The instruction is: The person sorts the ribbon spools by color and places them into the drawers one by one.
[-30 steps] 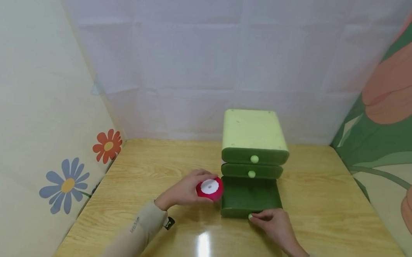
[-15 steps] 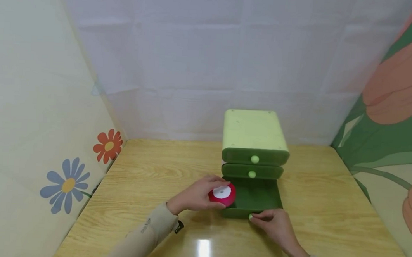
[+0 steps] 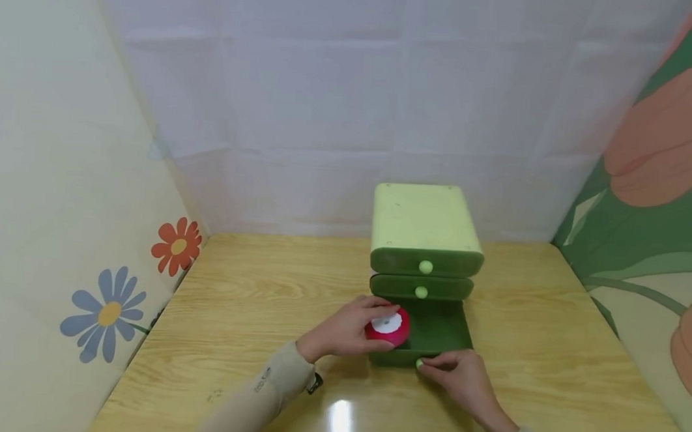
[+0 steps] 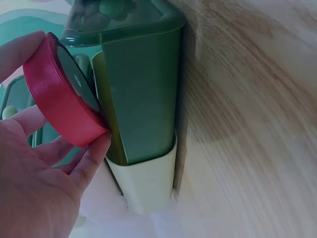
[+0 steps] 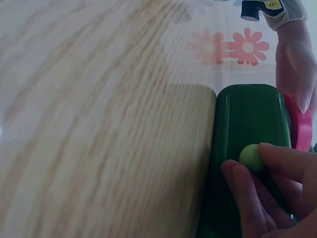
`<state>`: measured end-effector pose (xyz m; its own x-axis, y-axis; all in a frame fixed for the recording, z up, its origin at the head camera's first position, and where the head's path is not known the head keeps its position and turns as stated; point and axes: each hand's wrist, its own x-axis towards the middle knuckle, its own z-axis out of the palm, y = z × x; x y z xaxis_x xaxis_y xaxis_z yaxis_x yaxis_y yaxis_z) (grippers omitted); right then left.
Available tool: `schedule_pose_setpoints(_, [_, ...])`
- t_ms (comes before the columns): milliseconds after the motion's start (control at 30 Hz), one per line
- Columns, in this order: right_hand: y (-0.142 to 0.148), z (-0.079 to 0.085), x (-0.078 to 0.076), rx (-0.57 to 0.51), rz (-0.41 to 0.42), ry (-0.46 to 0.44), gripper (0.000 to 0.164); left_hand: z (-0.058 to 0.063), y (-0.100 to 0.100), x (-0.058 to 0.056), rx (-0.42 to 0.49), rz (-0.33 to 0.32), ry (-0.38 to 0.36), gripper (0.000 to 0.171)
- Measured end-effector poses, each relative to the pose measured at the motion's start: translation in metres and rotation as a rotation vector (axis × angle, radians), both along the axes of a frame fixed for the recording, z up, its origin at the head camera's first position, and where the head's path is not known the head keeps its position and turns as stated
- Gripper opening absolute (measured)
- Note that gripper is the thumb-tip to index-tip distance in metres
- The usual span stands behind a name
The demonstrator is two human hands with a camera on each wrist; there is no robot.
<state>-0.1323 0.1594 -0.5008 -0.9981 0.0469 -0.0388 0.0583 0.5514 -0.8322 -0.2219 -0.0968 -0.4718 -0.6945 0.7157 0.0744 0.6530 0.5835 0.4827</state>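
My left hand (image 3: 348,327) grips a roll of red ribbon (image 4: 62,94) with a white face, thumb and fingers on its edge. In the head view the roll overlaps the left part of the pulled-out bottom drawer (image 3: 440,328). The left wrist view puts it close beside the dark green drawer wall (image 4: 143,94). My right hand (image 3: 460,382) pinches the light green round knob (image 5: 251,157) on that drawer's front. The drawer belongs to a small cabinet (image 3: 425,217) with a pale green top; its two upper drawers are pushed further in.
The cabinet stands on a wood-grain table (image 3: 261,270) before a white cloth backdrop (image 3: 304,109). Flower-printed panels rise on the left and right. A dark strap piece (image 3: 315,383) hangs at the left wrist.
My left hand has carried the ribbon roll rightward, from beside the drawer to over its left part. The right hand stays on the knob, and the drawer has not moved.
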Motion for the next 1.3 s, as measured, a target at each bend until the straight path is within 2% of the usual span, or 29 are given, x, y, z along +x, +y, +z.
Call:
schedule_pose_setpoints(300, [0.001,0.001,0.000,0.015,0.015,0.008,0.009,-0.001,0.014,-0.002,-0.032,-0.005,0.006,0.071])
schedule_pose_setpoints(700, [0.002,0.002,-0.001,0.027,0.014,-0.023,0.009,-0.001,0.028,-0.004,-0.068,-0.026,0.021,0.070])
schedule_pose_setpoints(1067, [0.002,0.003,-0.001,0.006,0.009,-0.021,0.010,-0.001,0.038,-0.006,-0.105,-0.007,0.002,0.069])
schedule_pose_setpoints(1300, [0.002,0.002,-0.001,0.008,0.021,-0.005,0.011,-0.004,0.040,-0.007,-0.111,0.000,0.029,0.070])
